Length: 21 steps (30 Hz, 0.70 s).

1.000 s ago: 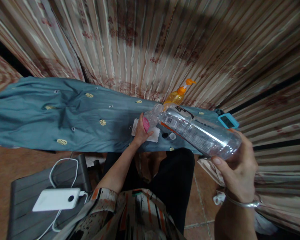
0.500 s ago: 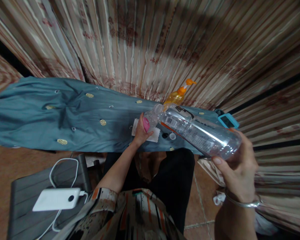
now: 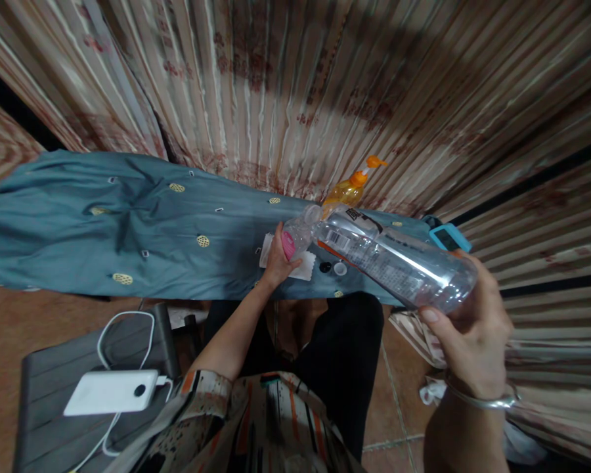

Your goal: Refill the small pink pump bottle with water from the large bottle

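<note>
My right hand [image 3: 470,332] grips the base of a large clear plastic bottle [image 3: 398,263], tilted with its neck down and to the left. The bottle's mouth meets the top of a small clear bottle with a pink label [image 3: 295,238], which my left hand [image 3: 277,263] holds upright on a white paper [image 3: 305,268]. The paper lies on the blue-grey cloth [image 3: 128,230] that covers the table. Two small caps, one black [image 3: 325,267] and one white [image 3: 340,269], lie just right of the paper.
An orange pump bottle [image 3: 349,187] stands behind the bottles against the striped curtain [image 3: 285,85]. A blue-cased device [image 3: 450,237] lies at the table's right end. At lower left a white power bank [image 3: 111,392] with a cable rests on a grey chair [image 3: 49,401].
The large bottle's base and my right hand have shifted slightly right. My left hand and the small bottle have stayed put.
</note>
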Tool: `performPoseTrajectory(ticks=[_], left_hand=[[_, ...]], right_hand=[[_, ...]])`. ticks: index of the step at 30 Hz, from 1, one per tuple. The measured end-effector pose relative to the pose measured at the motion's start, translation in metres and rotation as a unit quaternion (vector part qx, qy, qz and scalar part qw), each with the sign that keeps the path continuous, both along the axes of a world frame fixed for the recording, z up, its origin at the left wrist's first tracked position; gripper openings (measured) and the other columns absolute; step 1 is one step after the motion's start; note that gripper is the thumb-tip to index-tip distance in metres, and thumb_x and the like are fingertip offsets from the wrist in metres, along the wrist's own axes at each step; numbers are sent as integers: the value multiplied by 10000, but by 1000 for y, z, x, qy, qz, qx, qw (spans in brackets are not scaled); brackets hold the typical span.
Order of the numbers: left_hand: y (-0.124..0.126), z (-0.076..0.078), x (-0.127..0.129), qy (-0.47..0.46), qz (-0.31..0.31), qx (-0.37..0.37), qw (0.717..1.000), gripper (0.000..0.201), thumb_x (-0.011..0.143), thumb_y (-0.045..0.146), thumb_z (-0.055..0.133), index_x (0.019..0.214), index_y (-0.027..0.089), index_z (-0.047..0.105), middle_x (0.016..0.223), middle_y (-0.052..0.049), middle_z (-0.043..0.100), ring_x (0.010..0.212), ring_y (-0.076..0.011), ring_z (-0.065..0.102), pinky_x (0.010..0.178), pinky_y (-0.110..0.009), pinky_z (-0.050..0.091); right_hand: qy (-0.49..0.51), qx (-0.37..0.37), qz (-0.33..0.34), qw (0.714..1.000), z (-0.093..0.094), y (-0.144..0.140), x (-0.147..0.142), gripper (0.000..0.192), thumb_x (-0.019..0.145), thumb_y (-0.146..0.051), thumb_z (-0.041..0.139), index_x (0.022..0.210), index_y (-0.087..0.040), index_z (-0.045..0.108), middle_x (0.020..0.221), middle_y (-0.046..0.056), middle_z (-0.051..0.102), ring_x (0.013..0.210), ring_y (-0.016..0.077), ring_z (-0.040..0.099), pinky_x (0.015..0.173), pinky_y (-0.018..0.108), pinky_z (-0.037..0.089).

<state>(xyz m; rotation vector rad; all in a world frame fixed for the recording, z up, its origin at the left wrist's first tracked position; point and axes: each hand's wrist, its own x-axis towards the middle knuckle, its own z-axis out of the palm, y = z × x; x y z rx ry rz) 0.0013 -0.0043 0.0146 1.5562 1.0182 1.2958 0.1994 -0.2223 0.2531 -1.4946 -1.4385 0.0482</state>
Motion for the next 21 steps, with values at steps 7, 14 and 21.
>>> performPoseTrajectory(ticks=[7,14,21], left_hand=[[0,3,0,4,0,-9,1000,1221,567,165,908,1606,235,271,1678,-188,405,1587,-385,387,1349,-594,281],[0,2,-1,6,-2,2,1000,1211,590,198,909,1606,259,251,1688,-177,393,1592,-372,385,1344,-571,299],[-1,4,0,9,2,-8,1000,1257,559,141,902,1621,222,235,1674,-197,402,1607,-390,350,1347,-588,292]], right_hand=[[10,-4,-3,1000,2,1,0,887,633,-413,959,1444,-241,641,1334,124,685,1286,365,637,1078,509,554],[-7,3,-6,1000,5,3,0,873,627,-449,953,1424,-257,654,1316,117,706,1257,373,661,1014,511,595],[-24,-5,-20,1000,7,4,1,863,639,-444,941,1428,-250,650,1318,119,704,1243,358,670,948,482,626]])
